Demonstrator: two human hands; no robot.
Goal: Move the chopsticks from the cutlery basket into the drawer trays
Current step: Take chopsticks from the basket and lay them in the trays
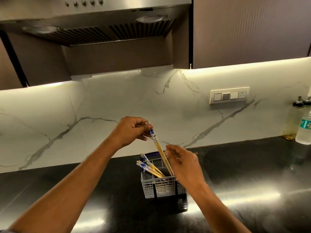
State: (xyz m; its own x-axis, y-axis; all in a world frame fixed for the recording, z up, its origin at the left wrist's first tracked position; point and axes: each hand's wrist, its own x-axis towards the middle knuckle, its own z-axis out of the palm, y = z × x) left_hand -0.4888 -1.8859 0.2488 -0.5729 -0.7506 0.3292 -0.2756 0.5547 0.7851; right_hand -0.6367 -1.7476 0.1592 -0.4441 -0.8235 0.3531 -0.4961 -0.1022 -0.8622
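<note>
A grey plastic cutlery basket (161, 189) stands on the black counter. Several bamboo chopsticks with blue-and-white patterned tops (145, 165) lean out of its left side. My left hand (133, 130) is raised above the basket and pinches the patterned tops of a pair of chopsticks (162, 153), whose tips still reach down into the basket. My right hand (182, 161) hovers just right of that pair, over the basket's right edge, fingers loosely apart and holding nothing. No drawer or tray is in view.
The glossy black counter (244, 174) runs left to right below a white marble backsplash. Two bottles (303, 128) stand at the far right against the wall. A switch panel (229, 95) is on the wall and a range hood (94, 22) hangs overhead.
</note>
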